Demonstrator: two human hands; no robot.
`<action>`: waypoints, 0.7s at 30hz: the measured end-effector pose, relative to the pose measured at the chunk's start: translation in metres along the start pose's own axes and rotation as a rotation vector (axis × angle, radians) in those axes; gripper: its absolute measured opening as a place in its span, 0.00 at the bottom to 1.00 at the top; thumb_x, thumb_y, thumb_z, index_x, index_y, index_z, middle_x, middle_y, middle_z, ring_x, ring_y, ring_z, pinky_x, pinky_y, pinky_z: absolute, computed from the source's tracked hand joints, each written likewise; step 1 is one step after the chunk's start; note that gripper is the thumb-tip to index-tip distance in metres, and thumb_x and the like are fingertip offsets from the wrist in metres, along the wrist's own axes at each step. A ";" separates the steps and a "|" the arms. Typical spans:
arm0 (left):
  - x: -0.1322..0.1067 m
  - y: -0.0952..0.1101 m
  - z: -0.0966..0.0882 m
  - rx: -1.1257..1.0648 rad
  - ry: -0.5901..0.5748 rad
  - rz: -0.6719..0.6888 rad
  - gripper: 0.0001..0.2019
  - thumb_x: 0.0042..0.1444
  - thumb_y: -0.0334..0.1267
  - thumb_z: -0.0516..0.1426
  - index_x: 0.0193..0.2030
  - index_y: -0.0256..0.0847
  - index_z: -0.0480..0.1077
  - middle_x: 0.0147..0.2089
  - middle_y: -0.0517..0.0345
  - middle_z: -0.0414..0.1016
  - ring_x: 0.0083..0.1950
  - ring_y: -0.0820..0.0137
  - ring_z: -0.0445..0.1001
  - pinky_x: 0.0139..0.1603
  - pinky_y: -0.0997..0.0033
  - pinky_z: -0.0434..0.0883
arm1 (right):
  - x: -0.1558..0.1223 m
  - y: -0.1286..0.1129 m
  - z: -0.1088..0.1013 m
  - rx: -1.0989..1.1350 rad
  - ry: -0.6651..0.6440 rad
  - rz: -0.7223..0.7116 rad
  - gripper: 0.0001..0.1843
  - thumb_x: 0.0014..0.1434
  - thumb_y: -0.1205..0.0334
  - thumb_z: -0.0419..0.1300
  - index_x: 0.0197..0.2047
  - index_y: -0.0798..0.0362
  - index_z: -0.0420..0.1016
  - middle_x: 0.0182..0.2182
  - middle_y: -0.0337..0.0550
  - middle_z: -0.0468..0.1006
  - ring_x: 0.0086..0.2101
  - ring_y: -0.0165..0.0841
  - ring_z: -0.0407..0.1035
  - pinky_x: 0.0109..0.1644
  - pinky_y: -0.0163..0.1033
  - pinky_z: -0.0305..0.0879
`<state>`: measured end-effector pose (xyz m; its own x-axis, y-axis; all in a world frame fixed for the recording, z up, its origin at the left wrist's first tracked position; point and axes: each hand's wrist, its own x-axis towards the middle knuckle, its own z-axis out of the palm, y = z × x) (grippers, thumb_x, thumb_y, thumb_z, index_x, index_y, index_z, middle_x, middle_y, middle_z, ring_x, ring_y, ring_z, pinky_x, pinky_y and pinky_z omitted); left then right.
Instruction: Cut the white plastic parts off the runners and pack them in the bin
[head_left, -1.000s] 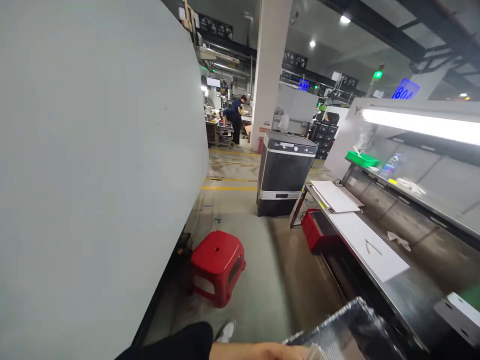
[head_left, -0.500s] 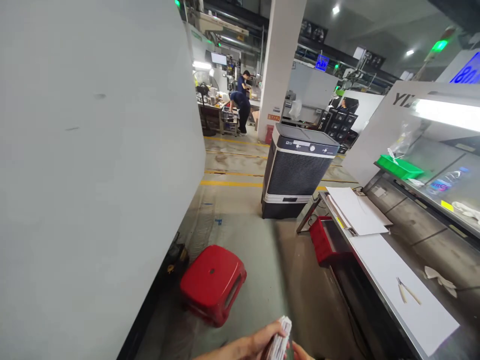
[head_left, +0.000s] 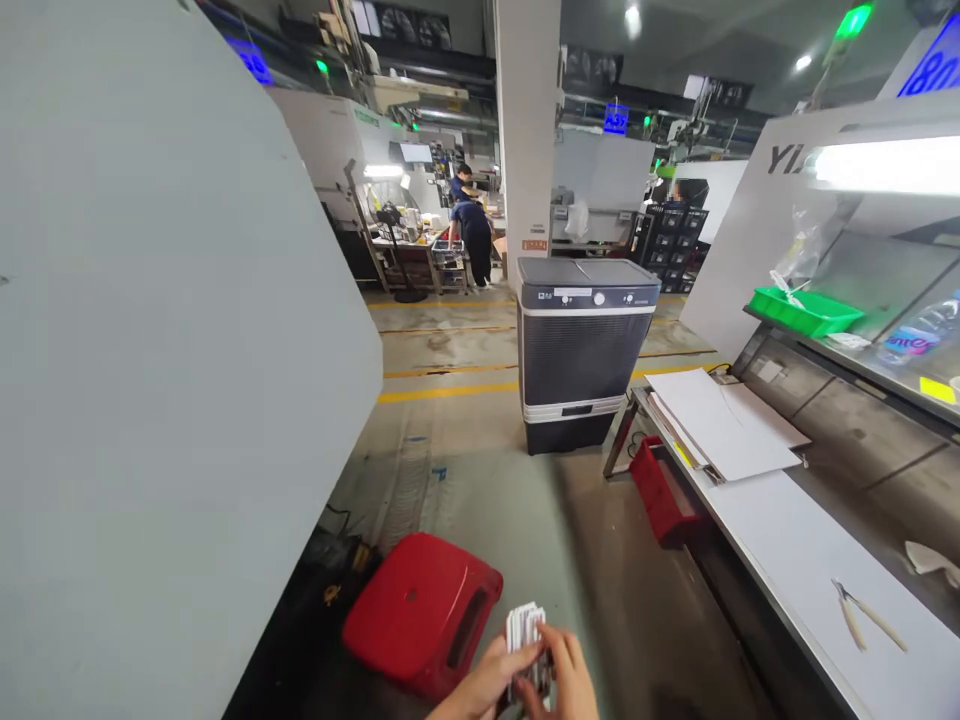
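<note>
Low in the head view, a bundle of thin white pieces (head_left: 526,622) stands upright between my hands. My left hand (head_left: 489,678) is closed around its left side, with the thumb across the front. The fingers of my right hand (head_left: 568,672) press on the bundle from the right. What the pieces are is too small to tell, and the lower part of the bundle is hidden by my fingers. A red plastic stool (head_left: 416,608) is on the floor just left of my hands.
Ahead stands a grey air cooler (head_left: 581,355). A large white machine panel (head_left: 187,350) fills the left. On the right workbench (head_left: 787,530) lie paper sheets and pliers (head_left: 855,612), with a green bin (head_left: 806,312) above. A red crate (head_left: 664,495) sits underneath. Two people work far ahead.
My view has turned left and moved forward. The stool and bench appear nearer. My right hand has come up onto the bundle, and both hands show more fully.
</note>
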<state>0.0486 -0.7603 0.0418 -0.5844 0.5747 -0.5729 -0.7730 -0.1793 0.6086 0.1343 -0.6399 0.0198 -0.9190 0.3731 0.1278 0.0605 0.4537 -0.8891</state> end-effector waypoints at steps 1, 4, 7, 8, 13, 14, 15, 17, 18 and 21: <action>-0.002 0.006 0.011 -0.007 -0.011 -0.015 0.37 0.35 0.55 0.80 0.50 0.40 0.80 0.45 0.50 0.85 0.50 0.59 0.83 0.55 0.66 0.75 | 0.003 -0.007 -0.011 -0.002 -0.002 0.016 0.33 0.52 0.69 0.64 0.62 0.41 0.79 0.52 0.49 0.81 0.51 0.48 0.80 0.52 0.48 0.81; -0.014 0.027 0.045 -0.032 -0.131 -0.057 0.36 0.41 0.51 0.79 0.56 0.40 0.78 0.44 0.49 0.85 0.47 0.58 0.85 0.53 0.62 0.76 | 0.009 -0.041 -0.047 0.021 0.022 0.073 0.32 0.58 0.66 0.64 0.66 0.46 0.76 0.54 0.51 0.79 0.49 0.44 0.80 0.51 0.47 0.81; -0.016 0.042 0.066 -0.081 -0.257 -0.091 0.31 0.48 0.41 0.75 0.59 0.39 0.77 0.48 0.45 0.85 0.52 0.55 0.84 0.60 0.55 0.75 | 0.017 -0.067 -0.076 0.052 0.055 0.121 0.31 0.61 0.60 0.69 0.67 0.49 0.74 0.55 0.53 0.78 0.47 0.42 0.78 0.49 0.48 0.80; -0.014 0.044 0.069 -0.107 -0.265 -0.119 0.32 0.49 0.39 0.73 0.61 0.40 0.76 0.51 0.44 0.84 0.55 0.54 0.83 0.62 0.53 0.75 | 0.019 -0.072 -0.083 0.066 0.076 0.148 0.32 0.61 0.57 0.71 0.67 0.50 0.74 0.56 0.54 0.77 0.48 0.42 0.77 0.49 0.48 0.80; -0.015 0.053 0.078 -0.177 -0.347 -0.157 0.36 0.47 0.33 0.67 0.67 0.37 0.72 0.58 0.43 0.83 0.64 0.47 0.78 0.69 0.43 0.70 | 0.018 -0.087 -0.099 0.093 0.144 0.196 0.37 0.61 0.51 0.74 0.69 0.51 0.70 0.61 0.56 0.74 0.51 0.41 0.76 0.50 0.47 0.79; -0.015 0.056 0.079 -0.172 -0.379 -0.157 0.36 0.47 0.32 0.66 0.67 0.38 0.72 0.59 0.44 0.82 0.64 0.46 0.78 0.70 0.42 0.69 | 0.018 -0.090 -0.099 0.085 0.157 0.192 0.37 0.61 0.51 0.73 0.69 0.51 0.70 0.61 0.56 0.74 0.51 0.40 0.76 0.50 0.47 0.79; -0.015 0.059 0.080 -0.163 -0.404 -0.159 0.37 0.47 0.32 0.65 0.68 0.38 0.71 0.59 0.44 0.82 0.64 0.46 0.78 0.70 0.42 0.69 | 0.018 -0.093 -0.100 0.073 0.171 0.189 0.36 0.61 0.52 0.73 0.69 0.50 0.70 0.61 0.56 0.74 0.51 0.40 0.76 0.50 0.46 0.79; -0.012 0.063 0.081 -0.132 -0.430 -0.181 0.38 0.47 0.33 0.65 0.69 0.40 0.70 0.59 0.46 0.82 0.64 0.47 0.78 0.69 0.43 0.69 | 0.019 -0.100 -0.098 0.036 0.207 0.195 0.35 0.62 0.53 0.73 0.68 0.49 0.71 0.60 0.54 0.75 0.51 0.39 0.76 0.51 0.46 0.78; -0.010 0.064 0.082 -0.108 -0.437 -0.198 0.39 0.46 0.33 0.66 0.69 0.40 0.70 0.58 0.47 0.83 0.64 0.47 0.78 0.69 0.44 0.70 | 0.018 -0.104 -0.097 0.011 0.227 0.206 0.34 0.62 0.54 0.73 0.68 0.49 0.71 0.60 0.53 0.75 0.50 0.39 0.76 0.52 0.46 0.77; -0.005 0.063 0.089 -0.004 -0.457 -0.289 0.38 0.47 0.37 0.67 0.69 0.41 0.71 0.58 0.49 0.83 0.65 0.49 0.78 0.68 0.48 0.72 | 0.012 -0.116 -0.094 -0.069 0.281 0.271 0.34 0.60 0.58 0.74 0.67 0.47 0.72 0.58 0.51 0.78 0.51 0.40 0.76 0.55 0.47 0.76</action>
<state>0.0243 -0.7036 0.1316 -0.1813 0.8895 -0.4194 -0.8878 0.0354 0.4589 0.1534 -0.6120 0.1655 -0.7238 0.6898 0.0163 0.3212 0.3579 -0.8768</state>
